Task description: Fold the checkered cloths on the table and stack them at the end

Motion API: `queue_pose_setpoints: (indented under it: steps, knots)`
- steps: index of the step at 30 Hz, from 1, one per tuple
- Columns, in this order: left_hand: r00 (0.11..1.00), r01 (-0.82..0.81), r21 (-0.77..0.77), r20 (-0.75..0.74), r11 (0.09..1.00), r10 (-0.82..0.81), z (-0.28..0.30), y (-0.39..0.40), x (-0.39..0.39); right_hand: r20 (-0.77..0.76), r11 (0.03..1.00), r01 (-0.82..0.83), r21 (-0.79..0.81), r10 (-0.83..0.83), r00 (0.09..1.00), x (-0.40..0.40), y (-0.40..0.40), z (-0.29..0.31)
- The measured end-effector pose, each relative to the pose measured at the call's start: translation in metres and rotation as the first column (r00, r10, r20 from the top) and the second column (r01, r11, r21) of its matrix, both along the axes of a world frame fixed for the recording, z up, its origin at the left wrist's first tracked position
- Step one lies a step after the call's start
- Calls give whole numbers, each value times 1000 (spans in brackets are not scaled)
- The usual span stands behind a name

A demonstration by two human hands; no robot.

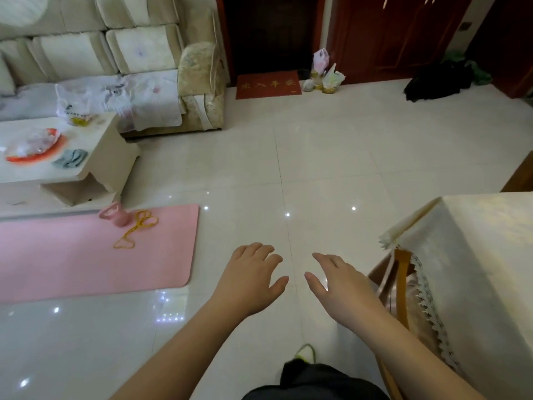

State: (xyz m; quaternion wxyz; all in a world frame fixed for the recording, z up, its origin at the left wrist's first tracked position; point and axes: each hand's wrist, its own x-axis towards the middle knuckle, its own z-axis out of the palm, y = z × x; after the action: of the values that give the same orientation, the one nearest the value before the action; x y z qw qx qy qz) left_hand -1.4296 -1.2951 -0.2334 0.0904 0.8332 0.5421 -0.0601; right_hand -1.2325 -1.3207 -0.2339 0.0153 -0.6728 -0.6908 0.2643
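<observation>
**Both hands held out empty over the tiled floor, beside the covered table**

Little writing can be read. The white plastic bag (78,102) on the sofa (121,53) bears dark print that looks like "THANK YOU", partly blurred. The red doormat (268,84) at the dark doorway carries a row of gold characters, too blurred to make out.

The left hand (251,280) and right hand (343,287) reach forward, palms down, above the white tiled floor (331,157). Fingers on both are spread and relaxed, gripping nothing; the two thumbs point toward each other with a gap between them. Both forearms are bare.

No checkered cloth shows in this view. The table (490,255) stands at the right edge, draped in a cream tablecloth with a lace-trimmed hem; a wooden chair (401,284) sits tucked just beside it, near the right hand.

On the left lies a pink exercise mat (86,255) with a small pink kettlebell (114,215) and a yellow resistance band (138,229) on it. A low cream coffee table (95,157) holds an orange dish (34,145) and a crumpled blue-grey rag (70,158).
</observation>
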Motion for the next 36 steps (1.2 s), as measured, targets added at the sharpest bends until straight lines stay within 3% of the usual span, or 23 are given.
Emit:
queue_pose_setpoints:
  steps: [7, 18, 29, 36]
  knots:
    - [1000, 17, -10, -21, 1000, -17, 2, 93, 22, 71, 999, 4, 44, -7, 997, 26, 91, 2]
    - [990, 114, 9, 78, 993, -114, -11, 248, 49, 116, 995, 92, 49, -97, 989, 42, 207, -3]
    - [910, 401, 16, 112, 916, -400, -11, 430, 65, 183, 968, 248, 40, -251, 951, 40, 352, 11]
    - [835, 530, 8, 170, 848, -523, -24, 499, 134, 278, 925, 377, 33, -371, 886, 86, 402, 3]
